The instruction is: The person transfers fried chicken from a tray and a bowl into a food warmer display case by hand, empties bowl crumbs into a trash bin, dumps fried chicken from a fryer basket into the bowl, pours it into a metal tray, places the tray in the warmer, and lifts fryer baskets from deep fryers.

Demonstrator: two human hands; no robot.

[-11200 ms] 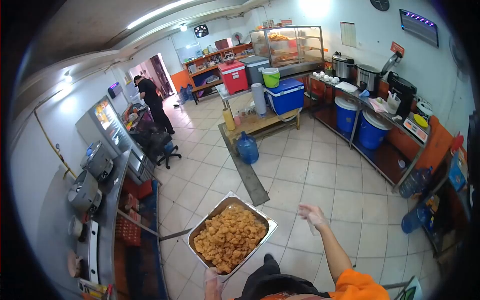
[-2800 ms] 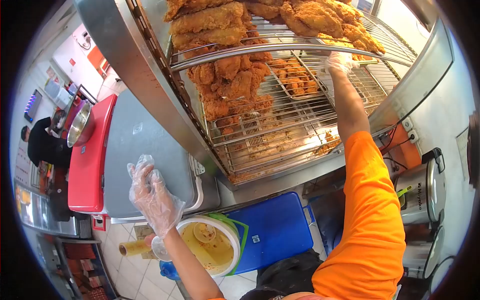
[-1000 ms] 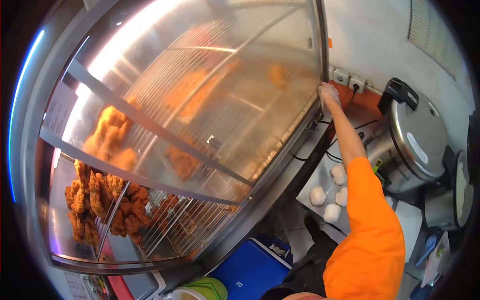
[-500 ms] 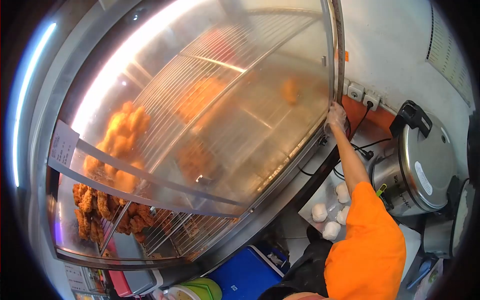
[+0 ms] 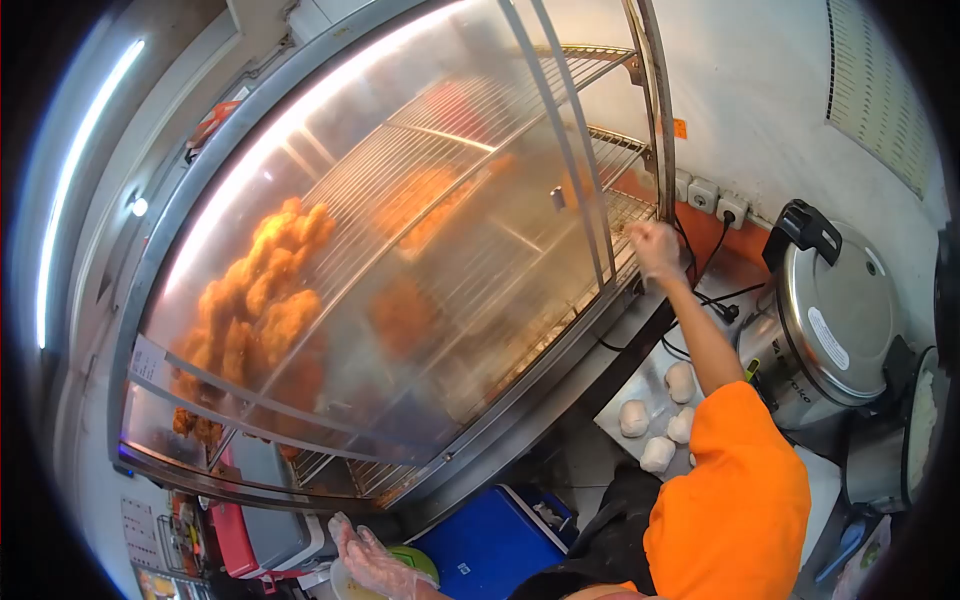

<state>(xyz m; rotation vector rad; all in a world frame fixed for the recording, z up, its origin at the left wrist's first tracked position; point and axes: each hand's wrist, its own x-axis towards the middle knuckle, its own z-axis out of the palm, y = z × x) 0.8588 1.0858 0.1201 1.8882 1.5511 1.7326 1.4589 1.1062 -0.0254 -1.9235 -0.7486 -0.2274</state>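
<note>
My right hand (image 5: pixel 655 250), in a clear plastic glove, is at the right end of a glass-fronted display cabinet (image 5: pixel 660 110). Its fingers are curled and nothing shows in them. To its left, a sliding glass door (image 5: pixel 575 140) stands apart from the right post, leaving a gap that shows wire shelves (image 5: pixel 612 143). Behind the fogged glass lie golden fried pieces (image 5: pixel 265 280), which look like fried chicken. Low in the view, my left hand (image 5: pixel 375 562), also gloved, has its fingers stretched out. It holds nothing and partly covers a green tub (image 5: pixel 415 562).
White wrapped bundles (image 5: pixel 657 454) lie on a metal surface right of the cabinet. Beyond them stands a large steel cooker (image 5: pixel 825 330), with cables and wall sockets (image 5: pixel 703 194) behind. A blue box (image 5: pixel 490 545) and a red-and-grey cooler (image 5: pixel 235 535) are below the cabinet.
The glass door has slid left, opening a gap at the cabinet's right end. My right hand has moved slightly left and down, off the frame edge. My left hand has come further into view.
</note>
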